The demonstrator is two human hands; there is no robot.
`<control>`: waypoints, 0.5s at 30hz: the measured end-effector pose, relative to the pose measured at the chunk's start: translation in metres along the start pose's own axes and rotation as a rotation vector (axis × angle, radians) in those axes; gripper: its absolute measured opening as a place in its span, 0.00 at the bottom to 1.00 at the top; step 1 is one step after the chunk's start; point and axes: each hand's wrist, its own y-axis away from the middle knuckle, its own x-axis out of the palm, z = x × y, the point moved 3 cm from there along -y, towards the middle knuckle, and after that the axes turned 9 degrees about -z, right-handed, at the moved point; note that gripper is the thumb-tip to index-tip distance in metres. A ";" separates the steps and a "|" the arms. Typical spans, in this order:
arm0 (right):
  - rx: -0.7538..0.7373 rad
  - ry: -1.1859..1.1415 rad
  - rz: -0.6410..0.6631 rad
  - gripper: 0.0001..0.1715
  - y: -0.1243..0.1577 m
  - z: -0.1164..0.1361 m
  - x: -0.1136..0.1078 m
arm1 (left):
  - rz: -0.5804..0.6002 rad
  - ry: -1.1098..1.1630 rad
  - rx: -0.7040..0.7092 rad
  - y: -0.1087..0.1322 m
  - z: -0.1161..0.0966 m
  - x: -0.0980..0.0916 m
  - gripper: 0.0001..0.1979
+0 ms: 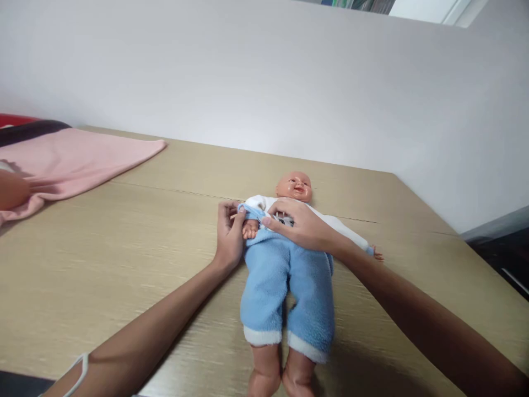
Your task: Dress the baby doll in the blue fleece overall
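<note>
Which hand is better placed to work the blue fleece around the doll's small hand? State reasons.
Left, probably: the left hand grips the blue fleece beside the doll's small hand; the right hand rests across its chest.

Bright, soft, even light fills the view from overhead. The wall [256, 82] is evenly lit and free of glare. Shadows are faint and diffuse: a narrow one along the left forearm [165, 314] on the bench [103, 248], and a darker one between the legs of the doll [289, 275]. The doll's forehead carries a small sheen. Its feet and the forearms look soft near the bottom edge, and the bench edges splay with wide-angle distortion.
</note>
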 end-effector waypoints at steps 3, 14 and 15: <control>0.137 -0.123 0.037 0.22 -0.005 -0.015 0.007 | 0.025 0.100 -0.190 -0.016 0.012 0.003 0.12; 0.540 -0.803 -0.096 0.25 -0.010 -0.063 0.012 | 0.231 -0.087 -0.348 -0.043 0.018 0.008 0.17; 0.536 -0.810 -0.102 0.25 -0.010 -0.065 0.013 | 0.240 -0.108 -0.334 -0.044 0.016 0.008 0.16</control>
